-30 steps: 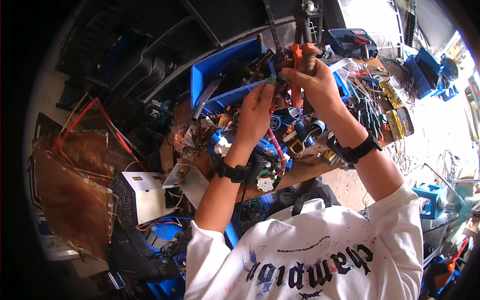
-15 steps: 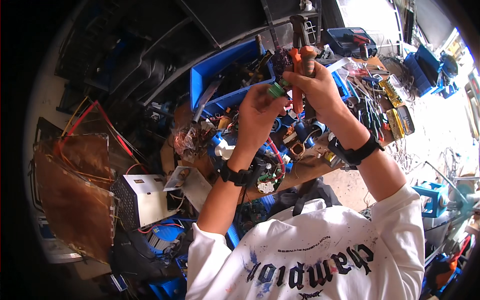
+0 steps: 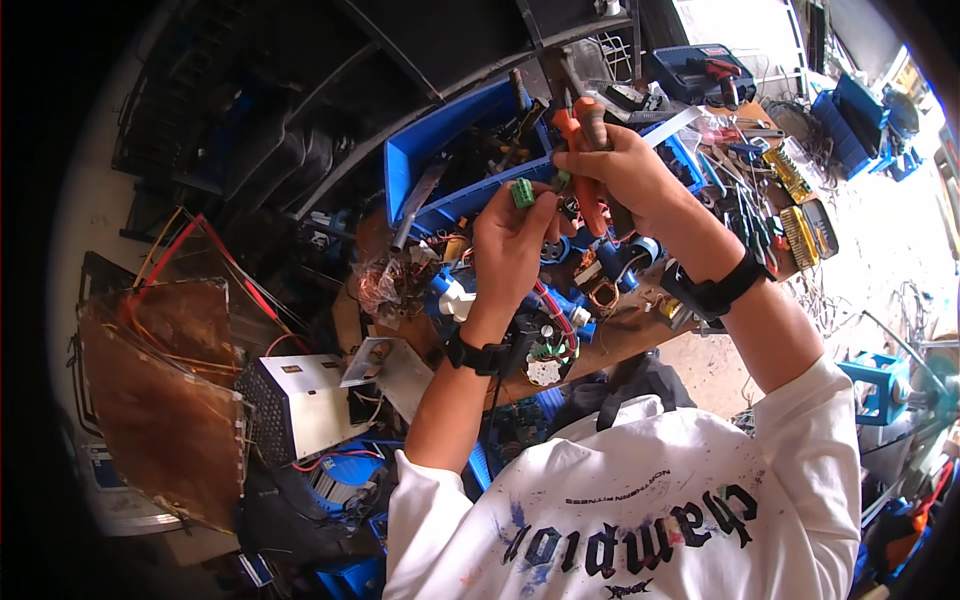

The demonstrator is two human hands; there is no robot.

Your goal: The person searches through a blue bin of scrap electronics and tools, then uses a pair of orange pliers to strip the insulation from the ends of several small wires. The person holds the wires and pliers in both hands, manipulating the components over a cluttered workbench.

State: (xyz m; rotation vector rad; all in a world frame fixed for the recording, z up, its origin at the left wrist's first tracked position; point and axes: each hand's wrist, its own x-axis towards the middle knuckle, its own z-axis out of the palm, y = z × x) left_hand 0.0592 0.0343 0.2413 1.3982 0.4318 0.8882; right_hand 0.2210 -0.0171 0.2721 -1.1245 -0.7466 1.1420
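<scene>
My left hand [image 3: 508,238] is closed, pinching a small green terminal block [image 3: 522,193] between thumb and fingers. Just to its right, my right hand [image 3: 632,172] is wrapped round a pair of orange-handled pliers [image 3: 590,205]. A grip striped orange and grey [image 3: 592,122] also sticks up from that hand; whether it belongs to the same tool I cannot tell. Another small green piece [image 3: 562,180] shows by the right thumb, partly hidden. Both hands are above the cluttered bench, in front of a blue bin [image 3: 420,150] of tools.
Beneath my hands, the wooden bench [image 3: 625,335] holds blue plug parts, wires and a copper coil [image 3: 603,295]. Several hand tools and a yellow bit set [image 3: 795,238] lie to the right. A drill case [image 3: 690,75] stands at the back. At left is a white metal box [image 3: 310,400].
My left hand has turned, bringing the green terminal block up and left, farther from the right hand. The right hand has shifted slightly left with the pliers. The whole view has moved a little.
</scene>
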